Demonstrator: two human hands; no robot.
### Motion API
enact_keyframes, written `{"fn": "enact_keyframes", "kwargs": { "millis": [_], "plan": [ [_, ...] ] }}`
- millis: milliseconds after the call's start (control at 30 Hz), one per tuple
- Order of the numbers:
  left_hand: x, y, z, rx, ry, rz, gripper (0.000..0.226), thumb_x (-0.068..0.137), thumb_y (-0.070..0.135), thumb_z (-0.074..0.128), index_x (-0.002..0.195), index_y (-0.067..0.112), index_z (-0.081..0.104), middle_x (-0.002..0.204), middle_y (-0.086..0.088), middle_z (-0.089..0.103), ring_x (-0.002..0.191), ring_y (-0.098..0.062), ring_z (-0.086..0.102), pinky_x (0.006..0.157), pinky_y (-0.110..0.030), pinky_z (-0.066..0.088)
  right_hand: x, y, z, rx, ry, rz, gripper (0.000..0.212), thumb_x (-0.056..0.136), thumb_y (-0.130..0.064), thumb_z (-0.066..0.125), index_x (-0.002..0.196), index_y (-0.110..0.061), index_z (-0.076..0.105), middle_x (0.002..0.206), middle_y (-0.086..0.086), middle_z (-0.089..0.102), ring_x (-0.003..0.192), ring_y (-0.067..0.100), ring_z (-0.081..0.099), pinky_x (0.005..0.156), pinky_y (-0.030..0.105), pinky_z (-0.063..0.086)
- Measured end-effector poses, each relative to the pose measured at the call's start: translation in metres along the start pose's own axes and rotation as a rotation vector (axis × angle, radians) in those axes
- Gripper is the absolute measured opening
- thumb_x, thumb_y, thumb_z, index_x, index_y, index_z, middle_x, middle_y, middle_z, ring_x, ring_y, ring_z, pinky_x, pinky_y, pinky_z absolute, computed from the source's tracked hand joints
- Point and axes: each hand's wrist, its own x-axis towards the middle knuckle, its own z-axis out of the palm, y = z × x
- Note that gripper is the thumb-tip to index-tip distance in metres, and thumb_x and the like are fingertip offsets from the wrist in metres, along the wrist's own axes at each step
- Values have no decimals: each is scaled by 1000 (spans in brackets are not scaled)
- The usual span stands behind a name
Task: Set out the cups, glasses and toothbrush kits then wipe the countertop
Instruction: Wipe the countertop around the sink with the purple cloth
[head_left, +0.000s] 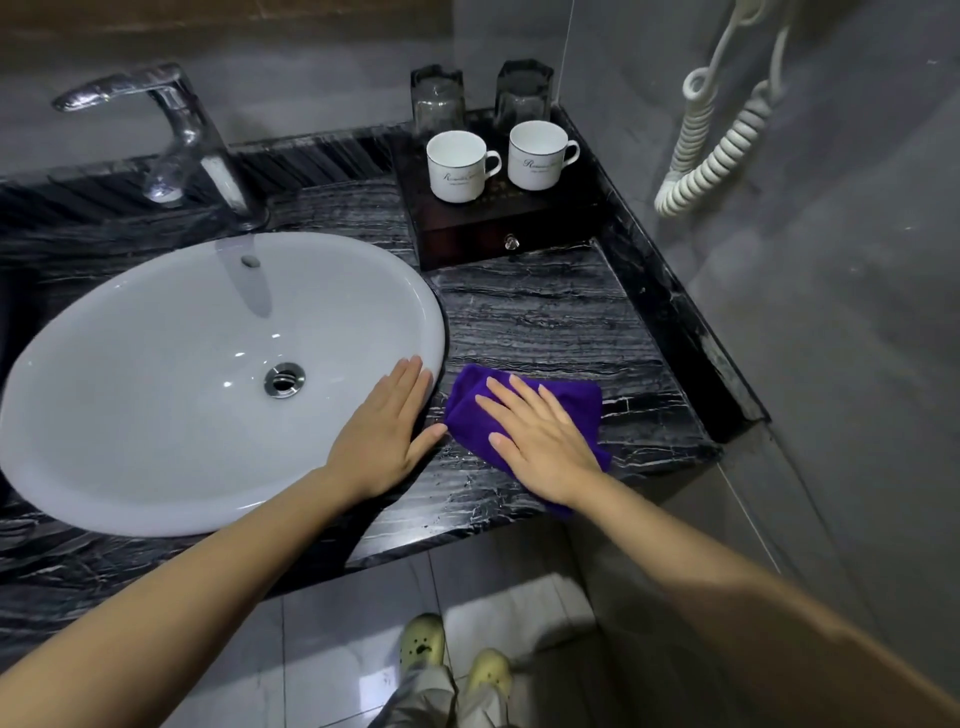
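Note:
A purple cloth (576, 405) lies on the black marble countertop (545, 317) right of the sink. My right hand (540, 441) presses flat on the cloth, fingers spread. My left hand (384, 426) rests flat and open on the white sink's rim (434, 332), beside the cloth. Two white cups (457, 166) (537, 155) stand on a dark wooden drawer box (498, 236) in the back right corner. Behind them two clear glasses (438, 101) (523, 93) stand upside down. No toothbrush kits are visible.
A chrome faucet (176, 130) rises behind the basin. A white coiled cord (711, 156) hangs on the right wall. A raised marble ledge (691, 332) borders the counter's right side. Below the counter edge is tiled floor with my yellow-clogged feet (452, 660).

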Motion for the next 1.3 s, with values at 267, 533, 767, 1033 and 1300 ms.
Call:
{"fn": "enact_keyframes", "kwargs": {
  "millis": [267, 533, 767, 1033, 1300],
  "plan": [
    [1, -4, 5, -3, 13, 2, 96, 80, 72, -6, 146, 4, 11, 157, -14, 5, 146, -24, -1, 120, -35, 4, 5, -59, 26, 37, 192, 434, 53, 98, -39, 25, 149, -27, 16, 160, -5, 8, 148, 18, 1, 121, 40, -3],
    [2, -5, 3, 7, 6, 27, 98, 80, 72, -6, 145, 1, 15, 156, -18, 9, 145, -27, 4, 120, -35, 6, 0, -38, 6, 117, 224, 281, 46, 94, -32, 43, 139, -21, 42, 152, -1, 35, 136, 24, 31, 113, 37, 21],
    [1, -6, 4, 16, -2, 13, 100, 77, 74, -9, 147, 6, 9, 158, -13, 3, 146, -22, -1, 120, -33, 3, 12, -7, -39, 598, 407, 390, 28, 95, -12, 47, 118, -2, 59, 114, 16, 65, 103, 28, 57, 86, 31, 39],
    [1, -6, 5, 13, 20, 13, 97, 79, 74, -5, 147, 7, 10, 158, -12, 4, 146, -20, -1, 120, -32, 3, 4, 49, -77, 727, 114, 462, 26, 96, -16, 45, 117, -12, 59, 112, 9, 64, 98, 19, 59, 80, 30, 43],
    [0, -3, 3, 28, 21, 16, 94, 81, 72, -2, 147, 6, 11, 157, -12, 5, 146, -21, 0, 120, -33, 5, -3, 68, -57, 182, 294, 438, 38, 98, -16, 38, 135, -9, 45, 130, 19, 54, 125, 30, 43, 102, 40, 39]
  ]
}}
